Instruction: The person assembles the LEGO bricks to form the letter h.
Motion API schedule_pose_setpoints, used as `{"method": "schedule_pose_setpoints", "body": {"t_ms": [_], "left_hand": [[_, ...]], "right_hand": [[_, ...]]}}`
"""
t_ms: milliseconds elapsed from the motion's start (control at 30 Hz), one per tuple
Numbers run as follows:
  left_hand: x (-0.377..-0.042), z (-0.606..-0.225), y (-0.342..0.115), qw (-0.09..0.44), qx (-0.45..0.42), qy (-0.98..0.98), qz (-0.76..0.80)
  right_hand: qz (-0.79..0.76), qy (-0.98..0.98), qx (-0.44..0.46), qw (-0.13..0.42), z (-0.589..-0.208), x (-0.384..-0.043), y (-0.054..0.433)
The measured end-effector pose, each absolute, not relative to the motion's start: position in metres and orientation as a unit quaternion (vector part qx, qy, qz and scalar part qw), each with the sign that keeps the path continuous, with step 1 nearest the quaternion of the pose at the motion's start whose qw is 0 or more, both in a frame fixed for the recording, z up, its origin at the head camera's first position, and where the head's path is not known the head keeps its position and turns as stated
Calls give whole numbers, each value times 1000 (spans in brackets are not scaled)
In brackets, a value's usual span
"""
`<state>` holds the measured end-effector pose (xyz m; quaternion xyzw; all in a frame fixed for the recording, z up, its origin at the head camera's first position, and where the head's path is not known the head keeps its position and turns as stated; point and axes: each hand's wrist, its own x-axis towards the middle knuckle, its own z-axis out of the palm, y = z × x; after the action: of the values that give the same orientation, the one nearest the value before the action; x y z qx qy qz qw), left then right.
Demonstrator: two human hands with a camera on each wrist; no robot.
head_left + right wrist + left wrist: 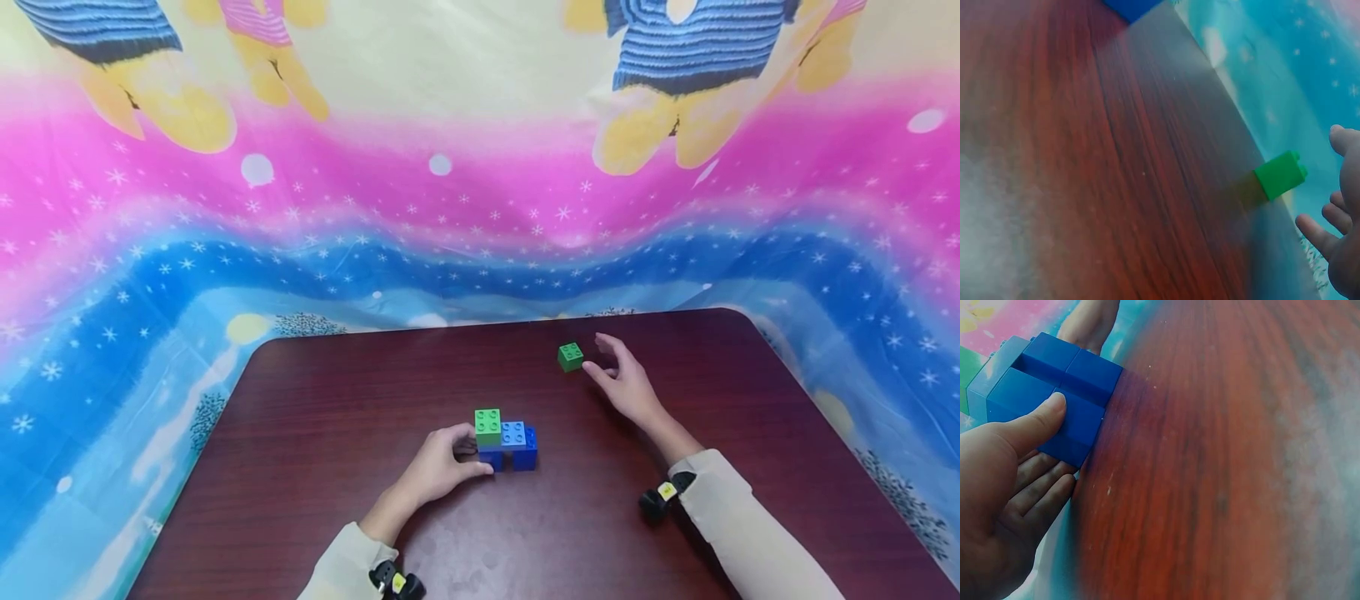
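Observation:
My left hand (435, 468) holds a small toy brick structure at its left side, thumb in front and fingers behind. Two dark blue columns (525, 460) stand side by side with a gap between them. A light blue brick (513, 434) bridges their tops, and a light green brick (487, 425) sits on its left end. In the left wrist view the thumb presses the nearer blue column (1079, 419). Further back on the right, my right hand (628, 387) is spread beside a loose green brick (570, 357), thumb close to its right side.
Everything stands on a dark red-brown wooden table (337, 392) with rounded far corners. A printed curtain (450, 267) hangs right behind its back edge and along the sides. The loose brick is near that back edge.

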<state>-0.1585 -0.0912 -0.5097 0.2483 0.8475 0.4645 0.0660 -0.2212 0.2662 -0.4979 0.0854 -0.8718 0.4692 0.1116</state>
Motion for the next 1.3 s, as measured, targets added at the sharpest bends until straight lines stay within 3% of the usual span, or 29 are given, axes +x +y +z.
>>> {"method": "schedule_pose_setpoints", "body": {"t_ms": [767,1300], "left_hand": [[-158,-511,-91,66,244,850,462],[-157,-508,-90,75,236,851,464]], "right_hand": [[505,-859,48,62,-523,-250,259],[454,-889,16,63,-524,-257,249]]}}
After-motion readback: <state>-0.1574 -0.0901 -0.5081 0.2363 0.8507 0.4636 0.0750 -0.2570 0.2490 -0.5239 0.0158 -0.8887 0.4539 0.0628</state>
